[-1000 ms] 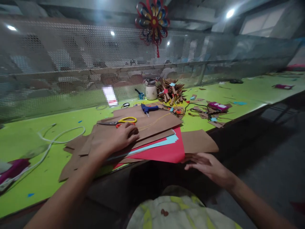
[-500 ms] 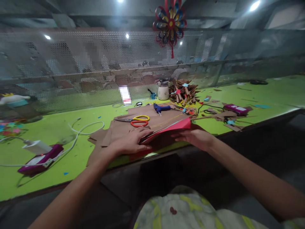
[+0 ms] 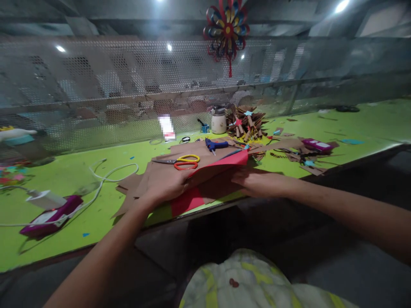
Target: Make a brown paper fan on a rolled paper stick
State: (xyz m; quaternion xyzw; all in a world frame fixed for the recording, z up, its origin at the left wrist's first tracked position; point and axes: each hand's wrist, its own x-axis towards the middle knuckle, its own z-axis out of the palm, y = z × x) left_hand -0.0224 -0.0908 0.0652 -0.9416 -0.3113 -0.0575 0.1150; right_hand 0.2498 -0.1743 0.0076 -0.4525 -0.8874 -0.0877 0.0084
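My left hand (image 3: 168,186) is closed on the left end of a raised red paper sheet (image 3: 229,160), its fingertips partly hidden by the fold. Below the lifted sheet, my right hand (image 3: 253,182) has its fingers closed at the right edge of a brown paper sheet (image 3: 218,182); shadow blurs the fingertips. Another red piece (image 3: 188,202) lies underneath at the table's front edge. Scissors with one yellow and one orange-red handle (image 3: 186,161) rest on the brown sheets just beyond my left hand. A blue glue gun (image 3: 216,145) lies behind the red sheet.
A purple power strip (image 3: 51,218) with a white plug and cable is at left, another purple strip (image 3: 317,145) at right. Behind stand a pale bottle (image 3: 218,122) and a pile of brown paper rolls with stars (image 3: 247,122). A perforated screen (image 3: 128,85) borders the green table (image 3: 102,214).
My right hand has moved left and in under the raised sheet, its fingers closing from a looser spread. The red sheet is lifted wider, baring more red and brown paper below.
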